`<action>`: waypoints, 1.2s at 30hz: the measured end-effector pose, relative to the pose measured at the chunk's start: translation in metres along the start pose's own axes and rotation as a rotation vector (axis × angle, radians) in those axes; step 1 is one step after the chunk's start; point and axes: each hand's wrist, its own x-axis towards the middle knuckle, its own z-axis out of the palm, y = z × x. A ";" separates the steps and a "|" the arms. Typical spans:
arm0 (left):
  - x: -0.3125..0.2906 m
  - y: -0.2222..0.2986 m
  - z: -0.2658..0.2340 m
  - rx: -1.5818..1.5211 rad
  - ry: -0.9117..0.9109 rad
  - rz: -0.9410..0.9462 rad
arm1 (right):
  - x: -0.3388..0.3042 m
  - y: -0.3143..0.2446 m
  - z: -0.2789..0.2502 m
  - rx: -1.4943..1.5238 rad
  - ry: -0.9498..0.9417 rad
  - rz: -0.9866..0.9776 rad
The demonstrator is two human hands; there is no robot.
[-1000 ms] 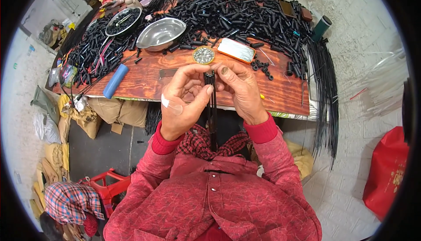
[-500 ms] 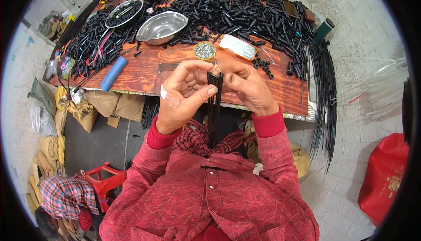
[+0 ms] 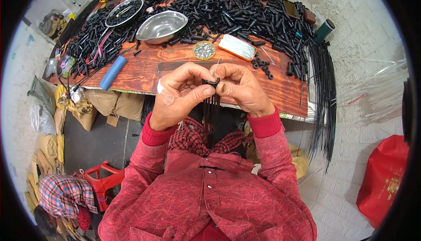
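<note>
Your left hand and right hand pinch a small black ring between their fingertips, over the table edge. Black rods hang below it. A tin sits just beyond your hands.

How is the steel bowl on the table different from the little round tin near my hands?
The steel bowl is far larger than the round tin. The bowl looks empty and shiny inside; the tin is filled with small silvery pieces. The bowl sits farther back by the heap of black tubes, the tin closer to the hands. Both are round, open-topped and rest on the wooden table.
</note>
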 end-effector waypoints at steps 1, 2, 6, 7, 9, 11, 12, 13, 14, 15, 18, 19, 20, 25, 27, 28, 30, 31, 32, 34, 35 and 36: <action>0.001 0.001 0.000 -0.007 -0.003 0.015 | 0.001 0.003 -0.003 0.055 -0.044 0.012; 0.003 0.003 0.000 -0.008 -0.003 0.014 | 0.002 0.003 -0.005 0.110 -0.087 0.023; 0.006 0.001 -0.004 -0.045 -0.114 0.062 | 0.010 0.001 -0.006 0.164 -0.165 -0.012; 0.006 -0.001 -0.006 -0.049 -0.161 0.112 | 0.011 0.000 -0.007 0.221 -0.209 0.044; 0.007 -0.001 -0.005 -0.048 -0.164 0.109 | 0.011 -0.003 -0.008 0.279 -0.251 0.100; 0.007 0.000 -0.004 -0.044 -0.168 0.108 | 0.011 -0.007 -0.006 0.305 -0.255 0.145; 0.007 0.001 -0.004 -0.065 -0.168 0.096 | 0.011 -0.006 -0.007 0.305 -0.255 0.145; 0.008 0.002 -0.003 -0.086 -0.168 0.084 | 0.011 -0.005 -0.008 0.292 -0.247 0.144; 0.008 0.001 -0.004 -0.086 -0.167 0.085 | 0.011 -0.005 -0.008 0.279 -0.241 0.145; 0.008 0.000 -0.006 -0.074 -0.167 0.086 | 0.010 -0.005 -0.007 0.279 -0.241 0.145; 0.008 -0.004 -0.011 -0.061 -0.174 0.089 | 0.005 -0.008 -0.002 0.247 -0.197 0.159; 0.008 -0.005 -0.011 -0.059 -0.183 0.092 | 0.004 -0.009 0.001 0.215 -0.169 0.146; 0.008 -0.005 -0.011 -0.060 -0.183 0.091 | 0.003 -0.010 0.003 0.184 -0.141 0.134; 0.009 -0.007 -0.010 -0.222 -0.212 0.072 | -0.005 -0.008 0.016 -0.006 -0.050 0.054; 0.010 -0.008 -0.011 -0.209 -0.213 0.079 | -0.007 -0.005 0.020 -0.010 -0.011 0.020; 0.010 -0.009 -0.011 -0.196 -0.214 0.087 | -0.008 -0.004 0.022 -0.028 0.012 0.003; 0.010 -0.010 -0.012 -0.211 -0.207 0.091 | -0.008 -0.002 0.025 -0.047 0.035 -0.017; 0.010 -0.011 -0.012 -0.226 -0.199 0.095 | -0.009 0.001 0.026 -0.069 0.069 -0.034; 0.010 -0.011 -0.013 -0.226 -0.199 0.095 | -0.009 0.003 0.028 -0.091 0.103 -0.050; 0.009 -0.011 -0.014 -0.213 -0.194 0.086 | -0.010 0.003 0.030 -0.069 0.118 -0.046; 0.009 -0.011 -0.014 -0.213 -0.194 0.086 | -0.010 0.004 0.031 -0.046 0.134 -0.042; 0.009 -0.010 -0.014 -0.229 -0.213 0.104 | -0.010 0.002 0.030 -0.046 0.134 -0.043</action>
